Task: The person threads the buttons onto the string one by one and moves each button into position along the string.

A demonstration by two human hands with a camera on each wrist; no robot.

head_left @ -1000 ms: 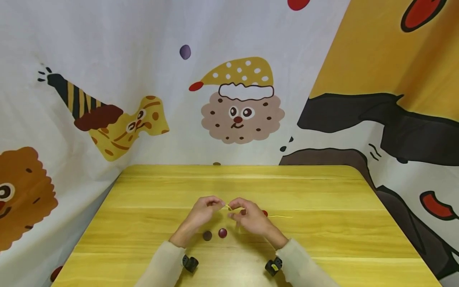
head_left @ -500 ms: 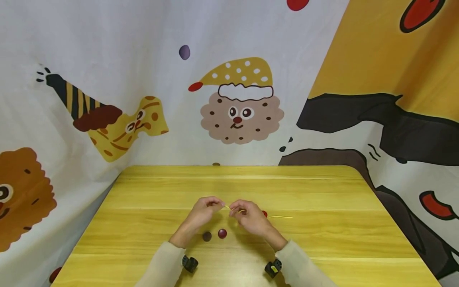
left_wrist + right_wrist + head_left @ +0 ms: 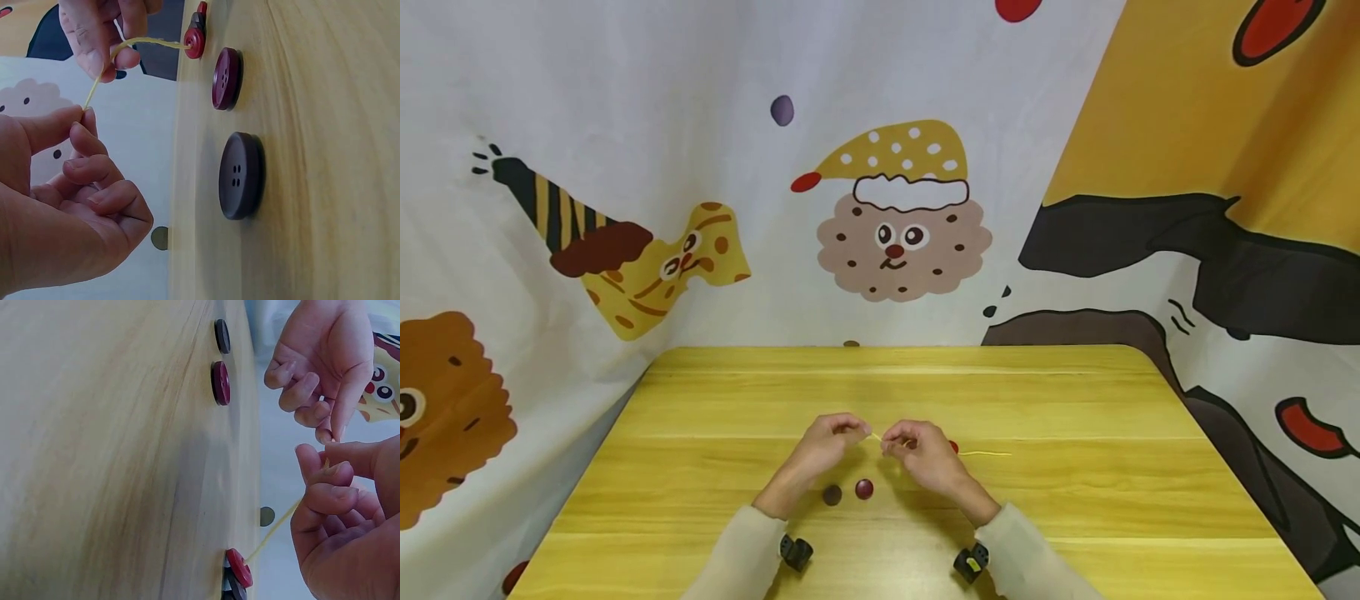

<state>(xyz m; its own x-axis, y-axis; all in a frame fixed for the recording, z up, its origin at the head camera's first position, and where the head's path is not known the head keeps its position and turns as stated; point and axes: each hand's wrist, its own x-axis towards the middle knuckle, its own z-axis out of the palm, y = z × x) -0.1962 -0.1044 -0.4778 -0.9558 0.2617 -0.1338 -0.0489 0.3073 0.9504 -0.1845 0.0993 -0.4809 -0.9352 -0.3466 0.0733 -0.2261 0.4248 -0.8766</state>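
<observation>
Left hand (image 3: 822, 446) and right hand (image 3: 925, 454) both pinch the yellow thread (image 3: 103, 78) between them, above the table (image 3: 1075, 417); thread runs to a red button (image 3: 195, 42) by the right hand.

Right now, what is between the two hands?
A short stretch of yellow string, pinched by the left hand and the right hand; the head view shows it.

Cream long sleeves (image 3: 741, 550) cover both forearms; behind the fingers, black camera units (image 3: 797, 552) (small, boxy) sit at each wrist.
</observation>
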